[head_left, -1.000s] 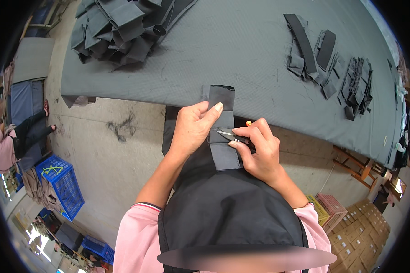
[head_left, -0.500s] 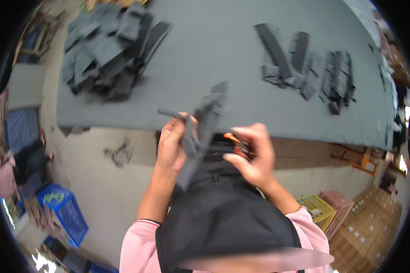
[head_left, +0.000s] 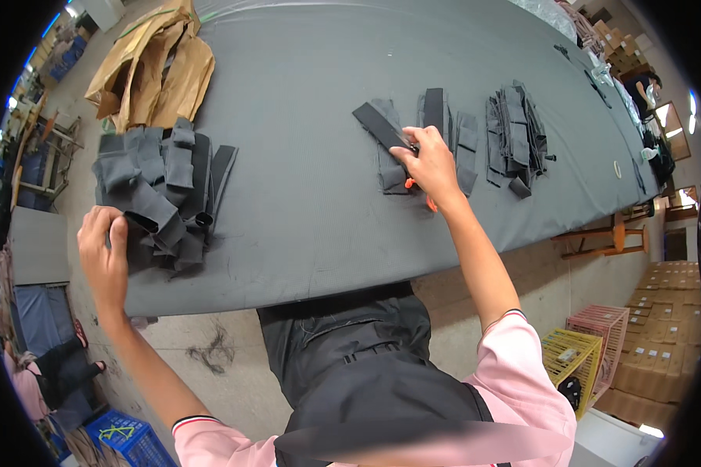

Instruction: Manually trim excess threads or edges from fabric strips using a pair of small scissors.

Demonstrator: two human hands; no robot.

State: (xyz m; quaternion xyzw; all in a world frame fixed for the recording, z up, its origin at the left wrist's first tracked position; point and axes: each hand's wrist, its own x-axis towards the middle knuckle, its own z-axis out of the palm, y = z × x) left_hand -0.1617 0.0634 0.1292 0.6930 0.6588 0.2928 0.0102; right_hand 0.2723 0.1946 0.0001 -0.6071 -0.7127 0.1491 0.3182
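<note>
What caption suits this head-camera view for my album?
Left hand beside heaped fabric pieces, right hand at dark strips on a grey table.

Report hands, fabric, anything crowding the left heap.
Left hand at gray fabric heap. Right hand at dark strip, orange tool beneath. Brown paper bag at heap's far side.

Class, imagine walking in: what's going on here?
A person is at a grey-covered table, hands apart. The left hand is at the left edge of a heap of dark fabric pieces; whether it grips one is unclear. The right hand, something orange showing below it, is at a black strip's end.
</note>
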